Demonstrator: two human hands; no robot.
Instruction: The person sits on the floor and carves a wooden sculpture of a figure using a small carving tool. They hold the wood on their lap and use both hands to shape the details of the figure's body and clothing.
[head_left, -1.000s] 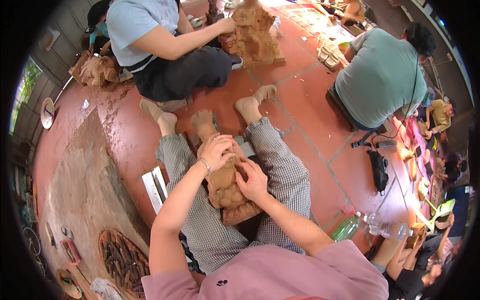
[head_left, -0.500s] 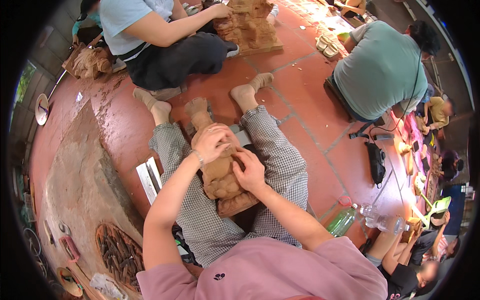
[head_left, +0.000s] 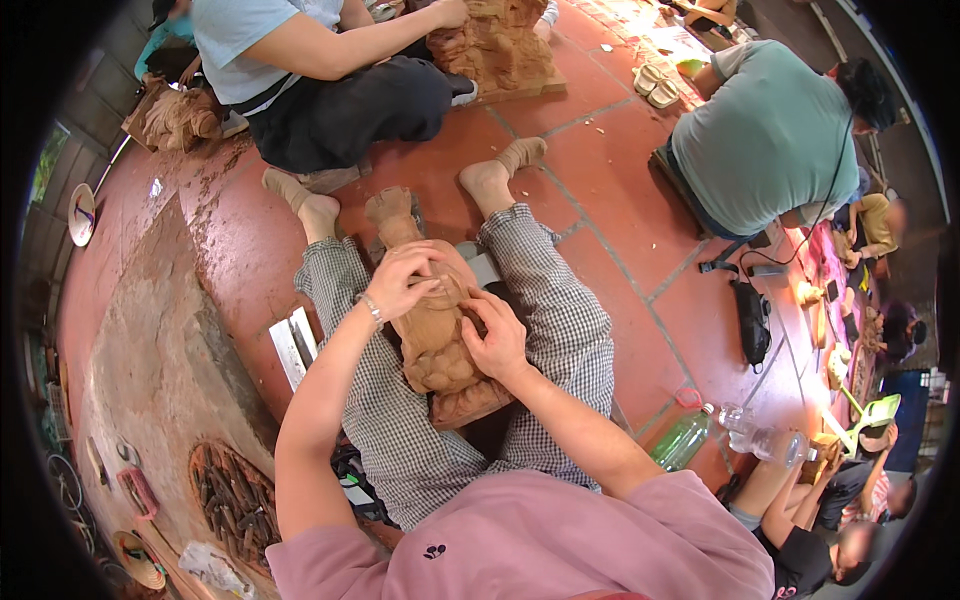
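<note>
A brown wood carving (head_left: 430, 345) lies lengthwise between my checked trouser legs, its narrow end (head_left: 392, 208) pointing away from me and its rough base (head_left: 470, 403) near my lap. My left hand (head_left: 402, 280), with a bracelet at the wrist, bends over the carving's upper middle, fingertips pressed together on the surface. Whatever may be under those fingers is too small to make out. Against the carving's right side my right hand (head_left: 497, 338) is curled, fingers and thumb gripping its edge.
A seated person (head_left: 300, 70) with a larger carving (head_left: 500, 50) is ahead. Another person (head_left: 765, 140) sits at the right, back turned. A green bottle (head_left: 683, 438) and clear bottle (head_left: 765, 435) lie to my right. At lower left, a basket (head_left: 203, 455) holds several dark tools.
My left hand has shifted slightly left and up across the carving, baring more of its middle. The right hand stays at the carving's side, and the whole view has moved a little.
</note>
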